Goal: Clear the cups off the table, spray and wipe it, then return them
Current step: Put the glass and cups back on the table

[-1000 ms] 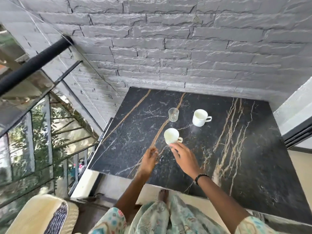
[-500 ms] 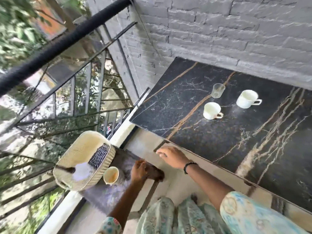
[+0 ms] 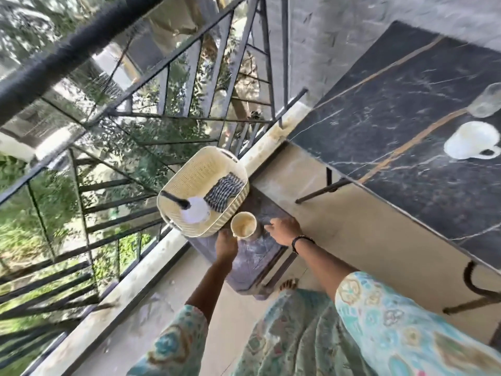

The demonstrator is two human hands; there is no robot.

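Observation:
A cream cup [image 3: 243,225] stands on a low grey stool [image 3: 254,261] beside a cream basket [image 3: 189,172]. In the basket lie a white spray bottle [image 3: 195,210] with a black nozzle and a striped cloth [image 3: 223,191]. My left hand [image 3: 226,246] is at the cup's near side, back up, with its fingertips hidden. My right hand [image 3: 283,229] is just right of the cup, fingers stretched out, holding nothing. On the black marble table [image 3: 406,126], at the right edge of view, stand a white cup [image 3: 470,142] and a clear glass [image 3: 485,104].
A black metal railing [image 3: 81,47] with glass panels runs along the left, with greenery beyond. A pale ledge [image 3: 151,256] lies under it. The table's metal legs [image 3: 322,191] stand on the beige floor. The image is blurred by motion.
The view swung left and down from the table to the stool. Both hands left the table's front edge and came down beside the cream cup on the stool.

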